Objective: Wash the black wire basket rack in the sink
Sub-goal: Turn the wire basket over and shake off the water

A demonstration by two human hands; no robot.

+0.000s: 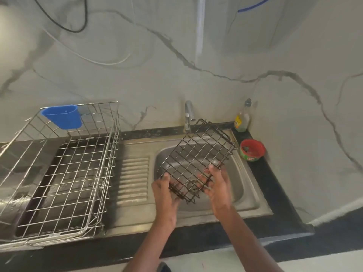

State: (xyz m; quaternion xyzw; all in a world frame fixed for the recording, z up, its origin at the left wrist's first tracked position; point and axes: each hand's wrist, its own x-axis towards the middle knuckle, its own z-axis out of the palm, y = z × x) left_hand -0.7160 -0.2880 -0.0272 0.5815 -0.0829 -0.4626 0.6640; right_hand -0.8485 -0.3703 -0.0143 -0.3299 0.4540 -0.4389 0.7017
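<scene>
Black wire basket point(196, 160) held tilted above the sink point(237, 185), below the tap point(189, 114).
Left hand point(167, 195) and right hand point(218, 185) each grasp its near end, fingers curled through the wires; silver dish rack point(64, 173) sits on counter point(275, 228) left.

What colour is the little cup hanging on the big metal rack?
Blue; the cup shows clearly in the head view, hooked on the silver rack.

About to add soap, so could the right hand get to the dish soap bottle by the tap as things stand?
Probably not yet: the right hand grips the black wire basket rack. The path to the dish soap bottle looks clear.
</scene>
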